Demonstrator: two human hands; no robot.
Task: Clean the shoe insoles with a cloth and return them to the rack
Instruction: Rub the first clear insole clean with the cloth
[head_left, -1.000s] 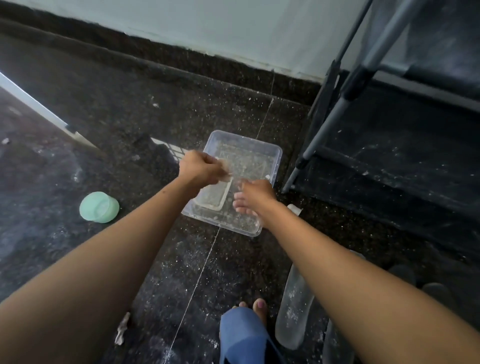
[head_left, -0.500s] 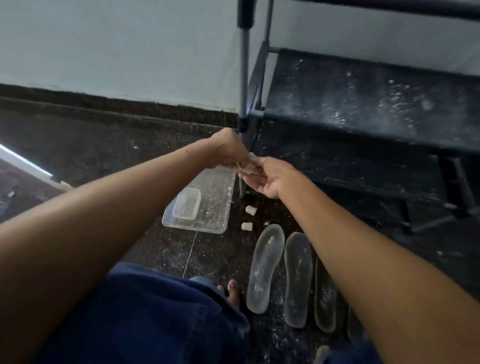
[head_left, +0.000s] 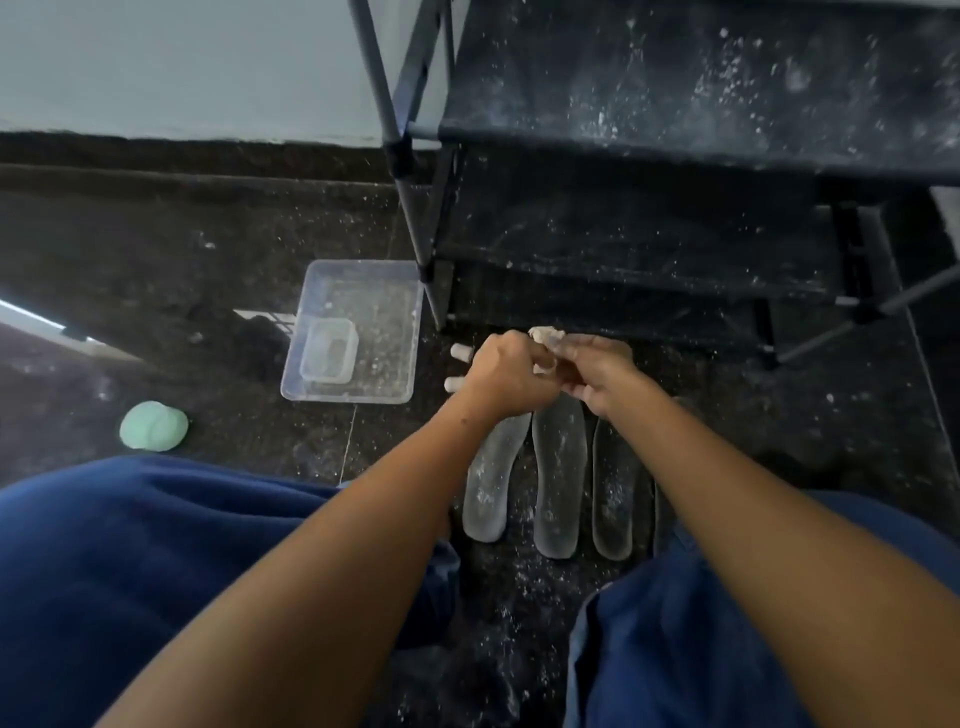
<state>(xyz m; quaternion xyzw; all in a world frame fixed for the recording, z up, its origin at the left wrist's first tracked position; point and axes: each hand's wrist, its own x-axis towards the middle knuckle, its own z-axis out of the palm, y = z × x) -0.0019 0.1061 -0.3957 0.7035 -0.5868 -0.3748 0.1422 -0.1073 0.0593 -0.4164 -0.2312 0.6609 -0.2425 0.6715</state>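
1. The left hand (head_left: 506, 376) and right hand (head_left: 597, 371) meet above the floor (head_left: 156, 270), both gripping a small wadded cloth (head_left: 543, 335).
2. Three translucent insoles (head_left: 558, 478) lie side by side on the floor beneath the hands, in front of the dusty black rack (head_left: 675, 130).
3. A clear plastic tub (head_left: 358, 332) sits left of the rack leg.

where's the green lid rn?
Head view, far left on the floor: the green lid lies left of and slightly nearer than the clear tray, just beyond the person's left knee.
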